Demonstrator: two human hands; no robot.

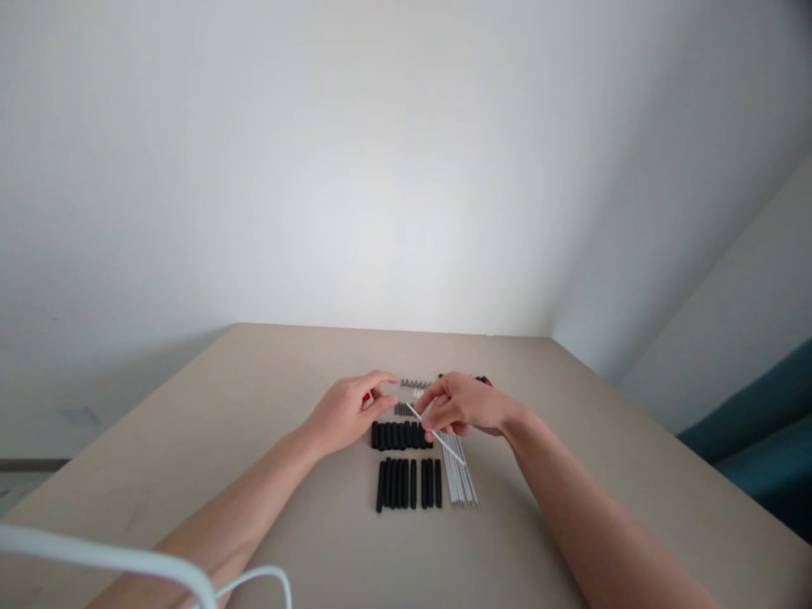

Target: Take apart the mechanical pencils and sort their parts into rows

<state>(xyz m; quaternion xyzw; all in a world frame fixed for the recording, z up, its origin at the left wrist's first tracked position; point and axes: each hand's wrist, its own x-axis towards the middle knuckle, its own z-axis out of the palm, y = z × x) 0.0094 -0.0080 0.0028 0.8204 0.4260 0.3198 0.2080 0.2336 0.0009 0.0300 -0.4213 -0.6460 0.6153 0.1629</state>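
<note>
A person's two bare hands meet above a beige worktop [507, 541], seen from the wearer's head. The right hand [466, 403] pinches a thin white rod [449, 449] between thumb and fingers. The rod is in the air between the hands, its long axis slanting: one end points away and left, toward the left hand [348, 412], the other points back toward the wearer and right, over a bundle of white rods [463, 486]. Those lie side by side, lengthwise away from the wearer, grey tips nearest.

The left hand's thumb and forefinger are spread apart, just short of the rod; a red piece [366, 397] shows at its curled fingers, though whether it is gripped cannot be told. Below are two rows of black tubes [397, 484], also pointing away, and beyond them a line of small springs [414, 384].
</note>
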